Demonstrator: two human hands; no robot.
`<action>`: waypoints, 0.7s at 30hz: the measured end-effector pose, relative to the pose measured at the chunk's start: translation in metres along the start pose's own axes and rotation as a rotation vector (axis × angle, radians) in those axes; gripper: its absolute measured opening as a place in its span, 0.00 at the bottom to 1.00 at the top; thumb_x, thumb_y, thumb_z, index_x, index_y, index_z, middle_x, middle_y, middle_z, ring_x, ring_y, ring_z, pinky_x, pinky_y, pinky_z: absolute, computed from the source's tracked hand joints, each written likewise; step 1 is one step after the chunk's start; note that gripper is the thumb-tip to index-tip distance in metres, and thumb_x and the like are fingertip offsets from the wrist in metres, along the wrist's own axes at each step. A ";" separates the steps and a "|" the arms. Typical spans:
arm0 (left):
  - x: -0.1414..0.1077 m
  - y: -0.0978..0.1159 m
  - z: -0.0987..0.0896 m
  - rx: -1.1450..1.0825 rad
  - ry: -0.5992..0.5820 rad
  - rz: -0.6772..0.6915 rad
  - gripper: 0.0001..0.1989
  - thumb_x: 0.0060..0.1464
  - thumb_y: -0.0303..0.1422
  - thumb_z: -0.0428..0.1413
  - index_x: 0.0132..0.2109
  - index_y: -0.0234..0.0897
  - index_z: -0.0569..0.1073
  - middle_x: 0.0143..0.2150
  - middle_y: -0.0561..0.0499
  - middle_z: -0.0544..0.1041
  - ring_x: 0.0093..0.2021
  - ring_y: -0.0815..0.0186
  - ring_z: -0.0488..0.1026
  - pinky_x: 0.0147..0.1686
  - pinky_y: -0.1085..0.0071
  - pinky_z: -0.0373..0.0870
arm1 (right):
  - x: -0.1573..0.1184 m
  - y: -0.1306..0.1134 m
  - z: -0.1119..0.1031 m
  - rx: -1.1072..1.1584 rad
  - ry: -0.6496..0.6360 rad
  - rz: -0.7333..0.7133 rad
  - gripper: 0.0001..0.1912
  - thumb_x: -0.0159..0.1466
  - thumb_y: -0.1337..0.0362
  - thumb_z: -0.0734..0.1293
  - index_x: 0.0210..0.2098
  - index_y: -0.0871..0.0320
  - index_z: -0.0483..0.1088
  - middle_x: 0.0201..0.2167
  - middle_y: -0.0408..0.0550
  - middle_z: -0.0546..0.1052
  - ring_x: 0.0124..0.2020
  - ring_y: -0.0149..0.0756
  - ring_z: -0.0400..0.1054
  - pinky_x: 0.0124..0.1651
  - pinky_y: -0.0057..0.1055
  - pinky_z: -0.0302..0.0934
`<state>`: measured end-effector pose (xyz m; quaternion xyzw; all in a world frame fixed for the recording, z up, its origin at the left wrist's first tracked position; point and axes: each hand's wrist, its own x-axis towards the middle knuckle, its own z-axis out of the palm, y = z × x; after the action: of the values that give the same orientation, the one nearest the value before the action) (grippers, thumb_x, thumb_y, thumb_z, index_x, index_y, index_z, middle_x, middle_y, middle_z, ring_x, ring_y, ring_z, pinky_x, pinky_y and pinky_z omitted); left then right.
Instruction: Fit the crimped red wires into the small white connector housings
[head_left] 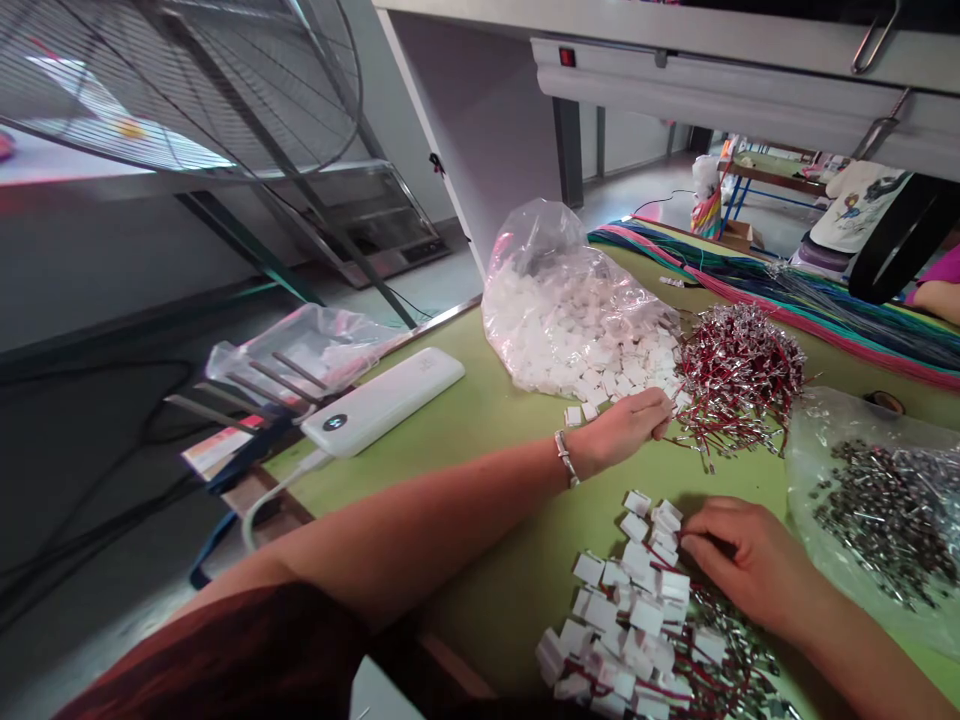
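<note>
My left hand (634, 428) reaches to the edge of a pile of small white plastic connector housings (619, 365), its fingers pinched together. What lies between those fingertips is too small to make out. Just beyond it is a heap of short red wires with metal terminals (739, 375). My right hand (739, 555) is closed in a pinch on a short red wire (683, 535), at the edge of a group of white connectors with red wires (637, 600). More wires with metal ends (739, 640) lie beneath that hand.
A clear plastic bag (540, 245) holds many white housings. Another bag (862, 450) at right contains small dark metal parts. Long coloured wires (825, 300) stretch along the back. A white power bank (390, 400) with a cable lies left, near the table edge. A fan (225, 90) stands beyond.
</note>
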<state>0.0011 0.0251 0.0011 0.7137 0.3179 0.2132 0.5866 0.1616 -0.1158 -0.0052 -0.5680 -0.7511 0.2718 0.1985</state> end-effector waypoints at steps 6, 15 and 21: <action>0.005 -0.009 0.004 0.067 -0.063 0.017 0.08 0.58 0.31 0.49 0.31 0.35 0.67 0.25 0.55 0.66 0.26 0.73 0.60 0.27 0.76 0.58 | 0.002 0.007 -0.012 -0.065 0.046 0.069 0.14 0.64 0.63 0.59 0.27 0.54 0.73 0.25 0.44 0.76 0.27 0.32 0.67 0.32 0.30 0.59; 0.006 -0.010 0.012 0.004 -0.070 -0.023 0.08 0.57 0.32 0.51 0.33 0.33 0.71 0.25 0.54 0.69 0.25 0.73 0.63 0.27 0.76 0.59 | -0.029 0.114 -0.098 -0.568 0.125 0.224 0.11 0.57 0.65 0.65 0.39 0.56 0.76 0.38 0.55 0.76 0.38 0.47 0.71 0.42 0.41 0.61; 0.007 -0.005 0.022 0.291 -0.207 0.192 0.07 0.59 0.31 0.49 0.37 0.34 0.71 0.33 0.50 0.75 0.32 0.70 0.69 0.33 0.74 0.65 | -0.023 0.110 -0.099 -0.455 -0.015 0.234 0.14 0.63 0.67 0.58 0.33 0.56 0.75 0.33 0.52 0.75 0.36 0.41 0.71 0.41 0.35 0.61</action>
<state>0.0194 0.0150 -0.0092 0.8362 0.2138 0.1455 0.4836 0.3100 -0.0969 0.0018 -0.6789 -0.7236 0.1210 0.0272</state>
